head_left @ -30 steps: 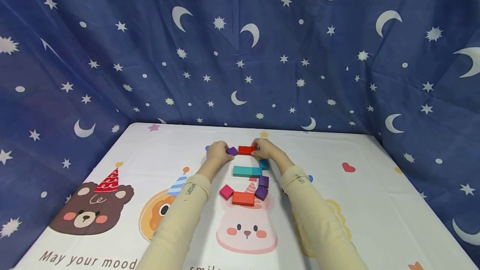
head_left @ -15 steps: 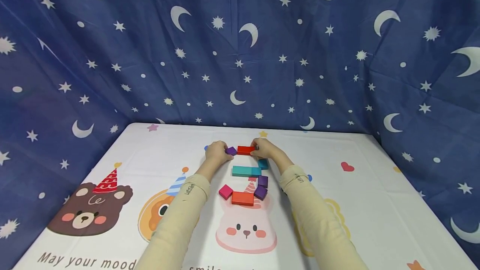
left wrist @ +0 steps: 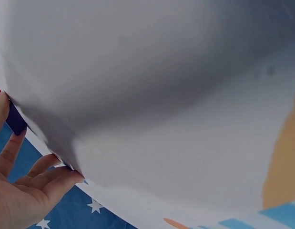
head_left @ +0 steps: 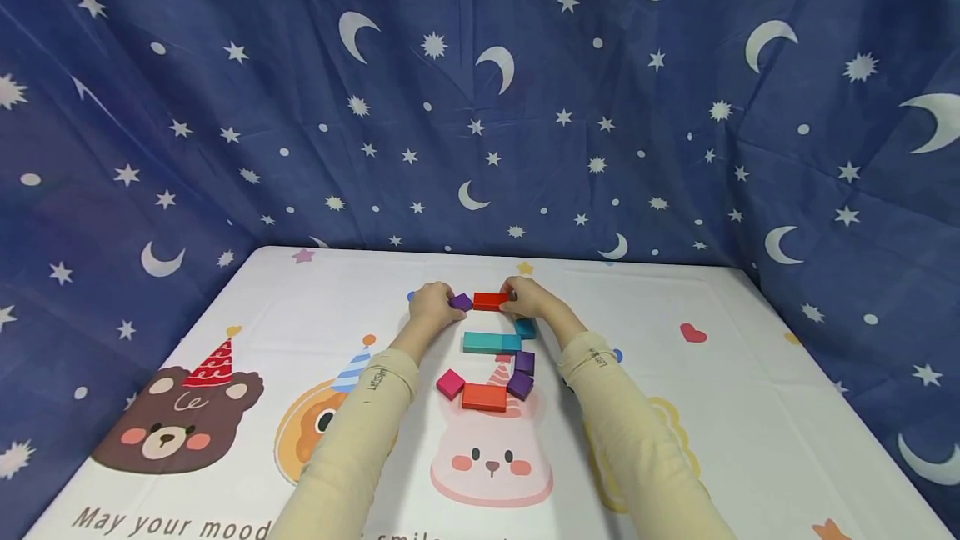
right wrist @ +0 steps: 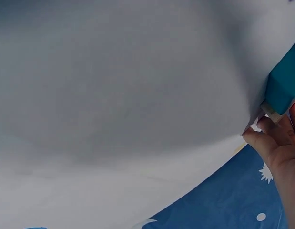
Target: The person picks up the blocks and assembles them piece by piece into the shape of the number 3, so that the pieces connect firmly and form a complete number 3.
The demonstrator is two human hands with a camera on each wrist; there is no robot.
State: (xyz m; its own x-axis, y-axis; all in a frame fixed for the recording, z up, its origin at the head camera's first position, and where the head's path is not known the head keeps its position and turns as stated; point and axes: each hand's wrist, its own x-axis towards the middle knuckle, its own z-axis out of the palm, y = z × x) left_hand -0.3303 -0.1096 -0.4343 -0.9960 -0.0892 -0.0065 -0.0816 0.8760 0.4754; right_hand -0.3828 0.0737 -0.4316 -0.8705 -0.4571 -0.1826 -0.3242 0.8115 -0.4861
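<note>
My left hand point(head_left: 433, 307) pinches a small purple block point(head_left: 461, 302) between thumb and index finger at the far middle of the table; the left wrist view shows the other fingers spread. Just right of it lies a long red block point(head_left: 489, 302), its right end gripped by my right hand point(head_left: 531, 298), which partly hides it. A teal block point(head_left: 525, 328) sits below the right hand. In the right wrist view, a small brownish piece point(right wrist: 272, 113) shows between that teal block and my fingers. A thin gap separates the purple block from the red one.
Nearer me lie a long turquoise block point(head_left: 482, 342), two dark purple blocks point(head_left: 524, 362), an orange-red block point(head_left: 484, 397) and a pink block point(head_left: 450, 384). They continue a curved row on the printed white tablecloth point(head_left: 765, 407). A blue starry curtain point(head_left: 420, 73) hangs behind the table.
Both hands keep their hold on the purple and red blocks and have hardly moved. The head view shifts slightly, so everything sits a little further left.
</note>
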